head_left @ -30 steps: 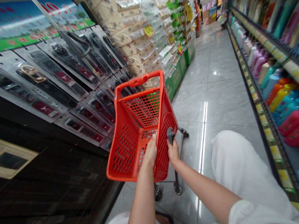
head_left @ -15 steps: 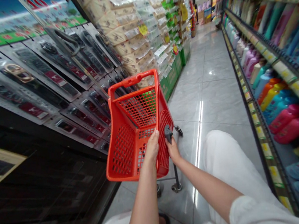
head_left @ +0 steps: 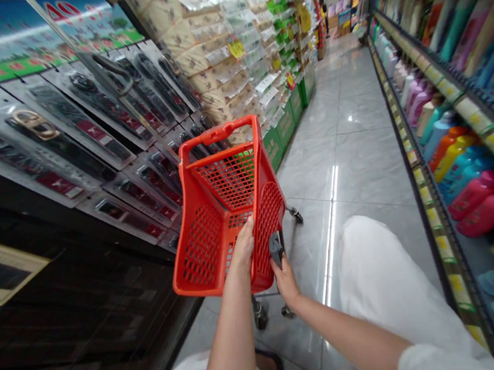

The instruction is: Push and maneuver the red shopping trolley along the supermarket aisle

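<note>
An empty red plastic basket [head_left: 216, 226] on a small wheeled cart stands tilted in a shop aisle, right in front of me. My left hand [head_left: 243, 248] is closed over the basket's near rim. My right hand [head_left: 282, 272] grips the grey cart handle [head_left: 275, 248] just below and to the right of the basket. The cart's wheels [head_left: 260, 318] rest on the grey tiled floor. My white-trousered knees show at the bottom of the view.
Left of the cart hangs a wall of packaged belts [head_left: 83, 128], with stacked tissue packs [head_left: 218, 48] further along. A shelf of coloured bottles [head_left: 466, 172] lines the right side. The tiled aisle floor [head_left: 350, 134] runs ahead between them.
The cart has drawn slightly nearer and lower. My right hand has slid down along the grey handle. My left hand stays on the rim.
</note>
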Demonstrator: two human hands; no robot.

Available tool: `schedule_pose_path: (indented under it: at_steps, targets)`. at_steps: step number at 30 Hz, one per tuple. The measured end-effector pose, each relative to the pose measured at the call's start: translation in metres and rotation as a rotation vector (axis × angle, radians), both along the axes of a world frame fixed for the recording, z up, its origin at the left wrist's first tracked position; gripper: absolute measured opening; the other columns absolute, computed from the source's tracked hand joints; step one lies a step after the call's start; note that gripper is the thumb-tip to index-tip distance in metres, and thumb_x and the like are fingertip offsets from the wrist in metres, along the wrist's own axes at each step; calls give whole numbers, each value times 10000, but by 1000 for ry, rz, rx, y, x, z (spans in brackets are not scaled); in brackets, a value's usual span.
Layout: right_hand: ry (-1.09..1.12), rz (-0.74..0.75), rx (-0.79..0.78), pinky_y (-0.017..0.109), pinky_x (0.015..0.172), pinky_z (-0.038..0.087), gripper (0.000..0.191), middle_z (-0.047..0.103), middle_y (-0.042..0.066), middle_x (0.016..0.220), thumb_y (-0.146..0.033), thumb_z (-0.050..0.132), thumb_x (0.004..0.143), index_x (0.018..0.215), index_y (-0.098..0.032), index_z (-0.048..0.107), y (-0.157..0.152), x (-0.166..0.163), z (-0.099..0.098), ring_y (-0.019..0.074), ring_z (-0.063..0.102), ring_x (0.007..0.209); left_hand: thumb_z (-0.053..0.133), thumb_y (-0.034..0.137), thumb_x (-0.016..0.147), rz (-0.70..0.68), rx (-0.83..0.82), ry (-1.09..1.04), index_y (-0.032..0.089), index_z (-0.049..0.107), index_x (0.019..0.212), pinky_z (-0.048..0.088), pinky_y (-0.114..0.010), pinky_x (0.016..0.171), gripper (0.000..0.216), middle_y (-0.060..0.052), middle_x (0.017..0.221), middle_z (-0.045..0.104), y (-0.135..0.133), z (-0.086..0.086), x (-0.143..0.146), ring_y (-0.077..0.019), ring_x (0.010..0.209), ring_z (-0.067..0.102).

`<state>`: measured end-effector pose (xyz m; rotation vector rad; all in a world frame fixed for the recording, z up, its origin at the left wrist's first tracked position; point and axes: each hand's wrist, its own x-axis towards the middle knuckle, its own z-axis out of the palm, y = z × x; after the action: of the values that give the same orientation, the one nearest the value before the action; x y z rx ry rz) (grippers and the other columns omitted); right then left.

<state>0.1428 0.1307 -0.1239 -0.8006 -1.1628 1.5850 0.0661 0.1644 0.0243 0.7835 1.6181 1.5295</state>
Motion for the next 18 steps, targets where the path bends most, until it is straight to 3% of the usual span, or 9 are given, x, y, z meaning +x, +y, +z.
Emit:
schedule_pose_path:
  at_steps: [4,7,11,15,18]
  targets:
    - [46,-4,9,440,1233,196,617,383,58,1560,-470,535,920,1476,-232,416,-10,-6,12,214,304,1468,615,724,731,0,-45,-9,115,711,1127,375,-446,1126,733,-135,1208,708,2,-4,-3,-319,1296,539]
    - [120,34,92,434,1238,171,626,381,37,1562,-480,568,901,1467,-252,428,13,-10,28,211,294,1471,656,744,668,34,-51,24,102,723,1071,384,-450,1112,761,-150,1214,702,5,-9,-6,-333,1255,570]
    - [89,35,22,449,1216,225,636,459,85,1508,-531,553,890,1427,-200,478,42,-13,15,233,401,1409,622,745,705,-9,-53,-43,98,728,1060,401,-455,1093,746,-165,1174,717,-1,-8,-6,-329,1227,594]
    - [-8,-8,-69,489,1212,226,648,450,128,1508,-525,506,913,1444,-159,449,17,-13,-2,253,374,1429,537,667,839,-85,-247,-81,152,721,1124,405,-435,1095,616,-134,1116,743,-26,3,-5,-290,1246,587]
    - [-21,-40,92,487,1228,198,590,359,71,1573,-448,501,941,1484,-242,394,-13,-10,16,227,274,1481,458,629,904,-63,-321,-175,138,724,1093,456,-384,1048,589,-135,1050,759,-41,13,0,-261,1150,651]
